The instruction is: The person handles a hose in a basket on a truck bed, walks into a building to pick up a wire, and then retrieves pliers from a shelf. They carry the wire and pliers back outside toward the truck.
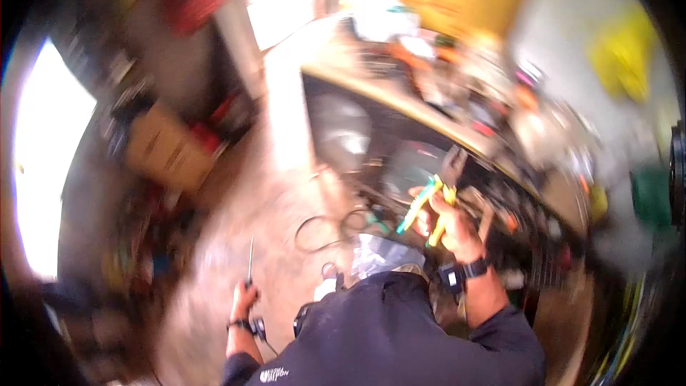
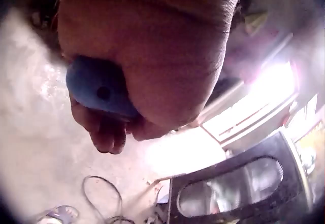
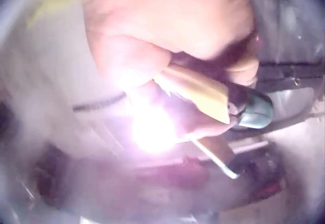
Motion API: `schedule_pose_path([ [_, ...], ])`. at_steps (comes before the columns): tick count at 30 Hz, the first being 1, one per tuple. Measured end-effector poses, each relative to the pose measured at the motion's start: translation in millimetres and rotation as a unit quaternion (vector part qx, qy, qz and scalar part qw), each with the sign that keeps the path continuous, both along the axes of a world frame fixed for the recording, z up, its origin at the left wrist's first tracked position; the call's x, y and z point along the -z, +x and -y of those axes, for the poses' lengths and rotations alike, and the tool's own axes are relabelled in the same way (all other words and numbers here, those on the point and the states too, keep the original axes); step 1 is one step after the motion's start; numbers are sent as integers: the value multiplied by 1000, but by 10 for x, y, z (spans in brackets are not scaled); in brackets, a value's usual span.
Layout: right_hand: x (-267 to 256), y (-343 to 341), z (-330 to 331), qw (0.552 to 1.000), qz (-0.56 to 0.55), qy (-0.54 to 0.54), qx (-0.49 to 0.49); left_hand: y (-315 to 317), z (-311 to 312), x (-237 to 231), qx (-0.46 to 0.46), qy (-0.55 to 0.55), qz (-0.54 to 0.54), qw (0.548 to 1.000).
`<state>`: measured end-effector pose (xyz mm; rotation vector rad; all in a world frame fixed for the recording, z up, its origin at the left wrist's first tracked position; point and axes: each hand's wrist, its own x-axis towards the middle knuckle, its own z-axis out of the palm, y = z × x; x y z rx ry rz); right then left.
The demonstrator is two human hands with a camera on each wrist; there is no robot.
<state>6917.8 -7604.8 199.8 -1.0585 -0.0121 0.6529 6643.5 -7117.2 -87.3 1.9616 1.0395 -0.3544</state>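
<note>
Low on the left of the head view, my left hand (image 1: 244, 302) grips a screwdriver (image 1: 251, 261), its long thin shaft pointing up and away. The left wrist view shows the rounded blue butt of the screwdriver handle (image 2: 94, 84) against the palm, with curled fingers below. My right hand (image 1: 463, 234) holds pliers (image 1: 452, 166) with yellow and green handles, raised in front of the bench. Their metal head points up, away from the hand. In the right wrist view a yellow handle (image 3: 205, 97) comes out from the palm; glare hides part of the fingers.
A cluttered workbench (image 1: 400, 96) runs along the right, with tools and parts on top and more items beneath. A cable loop (image 1: 307, 236) and a clear plastic bag (image 1: 382, 254) lie on the floor. At left stands a cardboard box (image 1: 169, 146). The head view is blurred.
</note>
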Motion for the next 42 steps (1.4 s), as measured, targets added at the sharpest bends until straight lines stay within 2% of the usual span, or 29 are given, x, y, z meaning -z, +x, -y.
schedule_pose_path([
  [1, 159, 114, -452, 997, 39, -52, -41, -81, -55, -236, -52, 8, 7, 999],
  [2, 154, 161, -969, 993, 18, -72, -92, -271, -202, -165, -69, 39, 28, 996],
  [3, 302, 283, -1226, 989, -11, -92, -119, -179, -56, -422, -138, 1, 97, 986],
  [4, 670, 442, -1455, 982, -9, -89, -167, -194, -2, -580, -190, -12, 125, 974],
  [5, 634, 452, -1820, 977, -49, -88, -188, -237, 41, -701, -228, -30, 150, 962],
  [9, 931, 799, -2998, 929, -90, -27, -357, -196, 55, -995, -348, -34, 155, 924],
  [12, 1136, 801, -3656, 905, -131, -38, -402, -457, 144, -1174, -404, 17, 174, 898],
  [15, 1589, 980, -4225, 881, -123, -96, -447, -574, 148, -1282, -494, 38, 218, 841],
  [17, 1889, 1158, -4511, 860, -101, -190, -463, -645, 45, -1272, -575, 27, 227, 786],
  [20, 2812, 1626, -4752, 840, -141, -252, -460, -759, -5, -1102, -621, 20, 238, 746],
  [22, 3400, 1970, -4869, 819, -178, -312, -447, -898, -55, -899, -653, 62, 174, 735],
  [23, 3544, 2079, -4893, 796, -110, -377, -461, -1011, -61, -775, -666, 69, 172, 723],
  [24, 3650, 2166, -5001, 757, -105, -409, -498, -1178, -18, -629, -680, 69, 127, 719],
  [25, 3609, 2234, -5107, 643, 4, -491, -588, -1234, 174, -541, -695, 65, 82, 712],
  [26, 3944, 2414, -5152, 436, 269, -603, -612, -1300, 321, -507, -709, 35, 37, 703],
  [27, 3852, 2401, -5373, 400, 193, -609, -657, -1393, 439, -452, -721, 6, -7, 693],
  [28, 4220, 2578, -5486, 329, 209, -598, -700, -1521, 646, -241, -757, -38, -19, 652],
  [29, 3864, 2317, -5794, 317, 185, -619, -695, -1617, 895, 57, -788, -84, -30, 609],
  [30, 3882, 2212, -6011, 326, 160, -630, -687, -1657, 1101, 248, -787, -113, -82, 601],
  [31, 3882, 2088, -6294, 313, 146, -613, -711, -1659, 1277, 391, -781, -144, -134, 593],
  [33, 3749, 1549, -6943, 332, 183, -601, -704, -1640, 1460, 658, -767, -219, -153, 583],
  [34, 3692, 1212, -7289, 352, 197, -601, -690, -1657, 1399, 719, -798, -261, -103, 533],
  [35, 3604, 870, -7628, 371, 210, -603, -674, -1692, 1225, 675, -822, -303, -52, 480],
  [36, 3476, 430, -7971, 430, 205, -581, -660, -1812, 801, 422, -825, -295, -49, 479],
  [37, 3634, 220, -8285, 440, 213, -555, -674, -1922, 511, 177, -828, -292, -50, 475],
  [38, 3531, -174, -8583, 453, 199, -544, -678, -2154, 375, 313, -873, -278, 25, 399],
  [39, 3432, -595, -8956, 468, 187, -528, -684, -2437, 345, 568, -877, -256, 54, 403],
  [41, 3343, -1271, -9576, 456, 220, -477, -718, -2998, -329, 228, -881, -191, 53, 430],
  [42, 3258, -1608, -9868, 455, 230, -460, -727, -3293, -648, 123, -883, -182, 54, 430],
])
